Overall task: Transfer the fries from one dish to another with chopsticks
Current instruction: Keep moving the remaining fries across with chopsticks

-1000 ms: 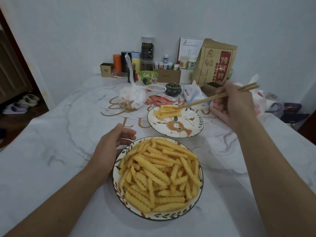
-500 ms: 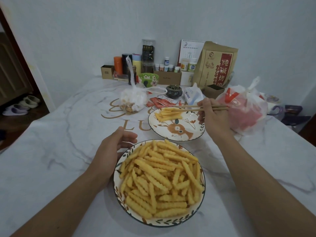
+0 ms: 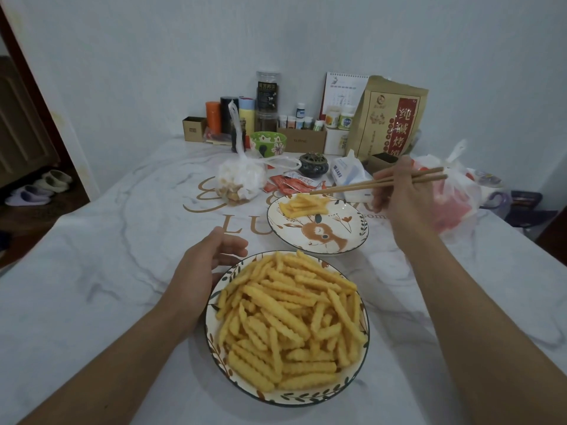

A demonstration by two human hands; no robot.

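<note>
We see our right hand [image 3: 395, 196] raised over the far right of the table [image 3: 92, 286], its fingers curled around a pair of wooden chopsticks [image 3: 368, 184]. The 2 sticks run leftward from the hand, and their tips lie close together just above the far edge of the deer plate [image 3: 352, 237], near the small heap of fries [image 3: 302, 204] resting on that plate's far side. We cannot tell whether the tips touch a fry; nothing appears pinched between them.

Our left hand [image 3: 204, 265] lies on the table against the left rim of the near bowl [image 3: 211, 314]. Its fingers are loosely bent, with the thumb and forefinger apart and cupping the rim; it grips nothing firmly that we can see. The near bowl, with a leaf pattern on its rim, is piled high with crinkle-cut fries [image 3: 288, 320] and sits directly in front of us. The deer plate stands just beyond it, slightly to the right, with the 2 rims close together.

Further back, a knotted white plastic bag [image 3: 241, 179] sits left of the deer plate, red sauce packets [image 3: 291, 184] lie beside it, and a red-filled plastic bag [image 3: 454, 197] rests behind our right hand. A brown paper bag [image 3: 389, 118], a green bowl [image 3: 268, 144], and assorted bottles line the wall.
</note>
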